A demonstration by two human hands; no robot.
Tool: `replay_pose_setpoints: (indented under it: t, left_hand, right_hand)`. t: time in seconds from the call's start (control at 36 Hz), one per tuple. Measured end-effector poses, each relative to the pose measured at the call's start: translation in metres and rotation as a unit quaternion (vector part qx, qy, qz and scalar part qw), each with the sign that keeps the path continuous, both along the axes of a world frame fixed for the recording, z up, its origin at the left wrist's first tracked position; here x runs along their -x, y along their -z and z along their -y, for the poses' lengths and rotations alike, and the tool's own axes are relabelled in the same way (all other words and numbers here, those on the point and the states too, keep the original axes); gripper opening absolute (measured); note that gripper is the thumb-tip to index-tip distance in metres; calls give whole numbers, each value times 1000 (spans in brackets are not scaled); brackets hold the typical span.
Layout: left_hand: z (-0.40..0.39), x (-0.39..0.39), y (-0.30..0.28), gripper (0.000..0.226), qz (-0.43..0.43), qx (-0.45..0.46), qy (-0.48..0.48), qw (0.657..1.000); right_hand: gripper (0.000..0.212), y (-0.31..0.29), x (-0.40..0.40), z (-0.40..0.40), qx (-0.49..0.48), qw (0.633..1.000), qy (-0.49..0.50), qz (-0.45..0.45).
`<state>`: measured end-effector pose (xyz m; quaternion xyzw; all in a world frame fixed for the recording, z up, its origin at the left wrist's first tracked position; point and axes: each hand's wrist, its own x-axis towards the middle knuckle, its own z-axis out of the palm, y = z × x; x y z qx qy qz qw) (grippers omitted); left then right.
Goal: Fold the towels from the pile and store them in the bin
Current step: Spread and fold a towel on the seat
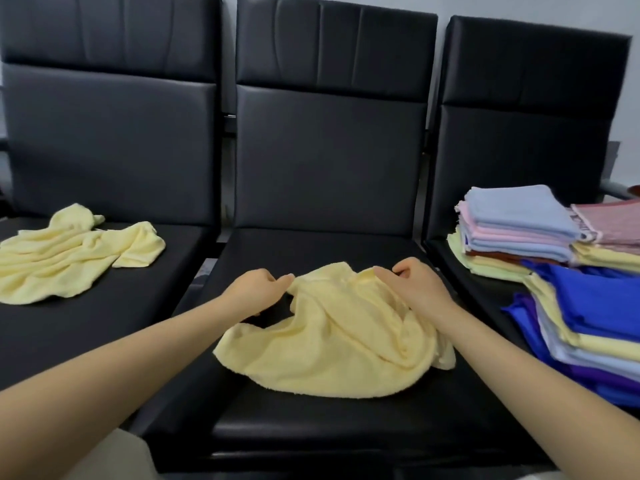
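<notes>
Nearest the camera, two bare forearms reach forward over the middle seat [311, 431] of a row of three black padded chairs. A crumpled pale yellow towel [332, 341] lies on this seat, bunched and creased, with its near edge spread toward the front of the cushion and its far edge drawn up between the hands.

The left hand [256, 289] has its grip closed on the towel's far left corner, thumb and fingers pinching the cloth just above the seat. The right hand [412, 285] has its grip closed on the far right part of the same edge, fingers curled over the fabric and the wrist lying across the towel's right side. The two hands are near each other, with a short raised stretch of towel between them.

On the right seat, near the front, a stack of folded cloths [588, 337] shows bright blue, pale yellow, grey and purple layers. Just behind it a second folded stack [516, 230] holds light blue, pink, rust and yellow towels, with a pinkish striped cloth [613, 220] beside it at the right edge.

On the left seat lies a loose pile of yellow towels [69, 251], unfolded and wrinkled, well apart from the hands.

Farther back stand the three black chair backs [329, 133], and behind them a pale wall [519, 8]. I cannot see a bin in this view
</notes>
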<state>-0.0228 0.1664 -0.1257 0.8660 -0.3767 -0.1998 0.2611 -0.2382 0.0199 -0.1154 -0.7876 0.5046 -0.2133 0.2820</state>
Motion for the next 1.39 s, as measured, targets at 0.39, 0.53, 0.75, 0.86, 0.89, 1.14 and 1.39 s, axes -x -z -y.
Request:
replay_pose_setpoints:
  t: [0.39, 0.53, 0.75, 0.86, 0.89, 1.14, 1.39]
  left_hand:
    - [26, -14, -2, 22, -416, 269, -83, 865]
    - [22, -29, -3, 22, -433, 346, -103, 826]
    - [15, -24, 21, 36, -92, 84, -14, 992]
    - [21, -34, 23, 44, 37, 87, -46, 994]
    - [22, -37, 22, 50, 48, 81, -58, 994]
    - [47, -50, 20, 43, -21, 37, -62, 997]
    - [35, -69, -1, 16, -214, 78, 65, 972]
  right_hand:
    - [28, 5, -32, 47, -276, 863, 50, 420]
    - [10, 15, -14, 66, -274, 849, 102, 439]
    - [31, 33, 4, 60, -139, 964, 127, 186]
    - [29, 30, 10, 67, -136, 962, 154, 180]
    - [25, 31, 12, 68, -125, 964, 152, 179]
    - [30, 45, 13, 70, 9, 995, 76, 65]
    - [24, 42, 4, 67, 46, 998, 24, -29]
